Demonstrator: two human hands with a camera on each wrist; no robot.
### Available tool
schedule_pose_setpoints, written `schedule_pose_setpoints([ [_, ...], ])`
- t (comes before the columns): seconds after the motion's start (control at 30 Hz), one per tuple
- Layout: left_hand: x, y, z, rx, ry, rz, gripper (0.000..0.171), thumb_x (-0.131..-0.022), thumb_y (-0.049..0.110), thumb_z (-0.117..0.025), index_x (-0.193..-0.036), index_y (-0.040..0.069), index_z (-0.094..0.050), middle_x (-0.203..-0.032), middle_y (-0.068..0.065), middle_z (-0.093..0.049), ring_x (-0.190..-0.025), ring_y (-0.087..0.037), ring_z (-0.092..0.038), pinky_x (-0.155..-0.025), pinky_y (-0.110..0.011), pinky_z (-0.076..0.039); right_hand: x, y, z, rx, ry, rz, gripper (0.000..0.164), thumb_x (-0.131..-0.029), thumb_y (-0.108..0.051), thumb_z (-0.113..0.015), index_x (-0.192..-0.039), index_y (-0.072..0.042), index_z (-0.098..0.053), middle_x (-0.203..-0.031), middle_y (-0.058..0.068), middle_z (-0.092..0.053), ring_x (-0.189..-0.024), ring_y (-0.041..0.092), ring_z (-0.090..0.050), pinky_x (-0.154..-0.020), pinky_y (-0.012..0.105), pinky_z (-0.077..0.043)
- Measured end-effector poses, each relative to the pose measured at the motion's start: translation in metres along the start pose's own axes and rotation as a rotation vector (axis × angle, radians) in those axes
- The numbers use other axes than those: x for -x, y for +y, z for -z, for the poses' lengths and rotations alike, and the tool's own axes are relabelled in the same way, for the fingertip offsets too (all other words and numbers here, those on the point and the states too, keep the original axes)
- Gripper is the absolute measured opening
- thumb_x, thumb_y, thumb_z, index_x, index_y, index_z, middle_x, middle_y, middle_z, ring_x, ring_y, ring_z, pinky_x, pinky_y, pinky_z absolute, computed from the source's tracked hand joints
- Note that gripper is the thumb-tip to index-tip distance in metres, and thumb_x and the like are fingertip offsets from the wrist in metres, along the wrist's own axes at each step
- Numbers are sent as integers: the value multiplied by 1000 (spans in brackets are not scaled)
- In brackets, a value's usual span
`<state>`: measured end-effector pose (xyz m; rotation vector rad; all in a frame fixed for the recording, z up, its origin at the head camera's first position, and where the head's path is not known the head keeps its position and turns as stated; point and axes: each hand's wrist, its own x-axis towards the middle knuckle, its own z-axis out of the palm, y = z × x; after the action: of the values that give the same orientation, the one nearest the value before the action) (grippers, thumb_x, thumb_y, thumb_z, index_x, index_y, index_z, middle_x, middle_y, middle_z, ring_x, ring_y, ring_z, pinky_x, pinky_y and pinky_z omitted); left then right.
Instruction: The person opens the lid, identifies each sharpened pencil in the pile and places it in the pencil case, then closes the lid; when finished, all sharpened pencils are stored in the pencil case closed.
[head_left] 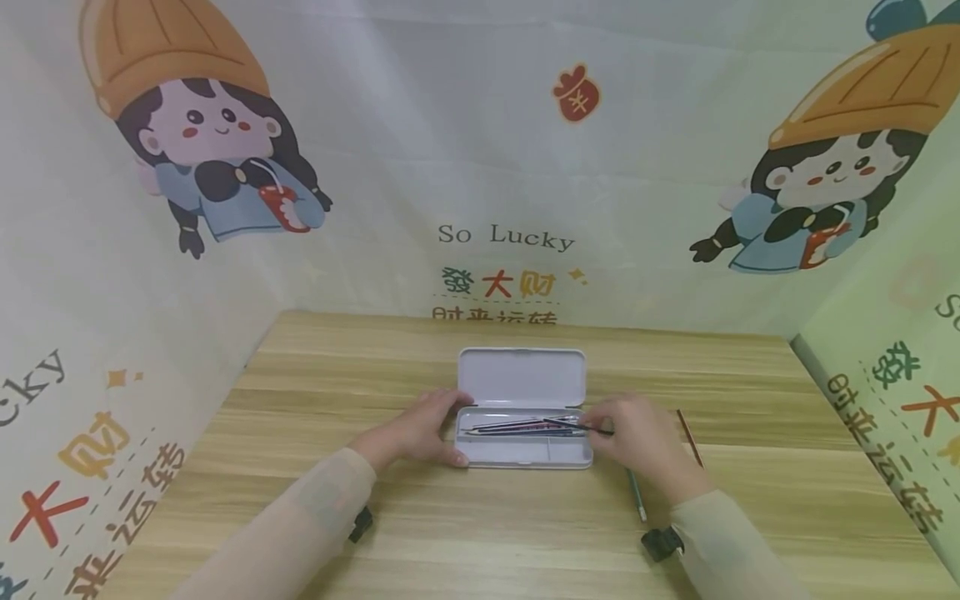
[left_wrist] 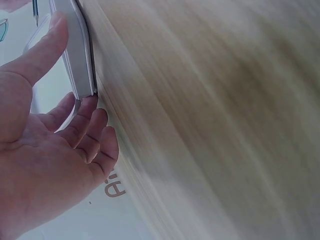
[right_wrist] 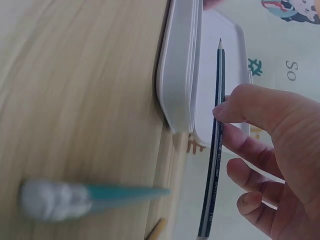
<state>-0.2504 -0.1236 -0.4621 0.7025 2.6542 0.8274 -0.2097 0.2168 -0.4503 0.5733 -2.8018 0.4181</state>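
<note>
A white pencil case (head_left: 502,452) lies on the table with its lid (head_left: 521,379) raised at the back. Several pencils (head_left: 498,431) lie in its rear compartment. My left hand (head_left: 423,429) grips the case's left end, thumb at the front corner and fingers toward the hinge. Between thumb and index finger, my right hand (head_left: 633,429) pinches a dark striped pencil (right_wrist: 219,82) over the right end of the case. Its sharpened tip points left, over the case. The other right fingers are loosely curled.
On the wooden table (head_left: 300,367), a green pencil (head_left: 637,498) with a metal-banded end lies below my right hand. A reddish-brown pencil (head_left: 690,437) lies to the hand's right. A printed cloth (head_left: 390,125) hangs behind the table and along both sides.
</note>
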Motion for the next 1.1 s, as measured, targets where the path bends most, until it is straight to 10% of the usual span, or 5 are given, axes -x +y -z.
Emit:
schedule_pose_setpoints([
  [1.1,-3,-6,-2,-18,8,-12,90,-70,27,-94,-146,7,-50,-147,-15,-55,-139,-37,-45,-123,-55,-33,-62,-42,-31,-22,-214,162,16,-82,-16,-82,-96,-23,-82,-92,-7,-74,-87,14,-67,-76,34,-57],
])
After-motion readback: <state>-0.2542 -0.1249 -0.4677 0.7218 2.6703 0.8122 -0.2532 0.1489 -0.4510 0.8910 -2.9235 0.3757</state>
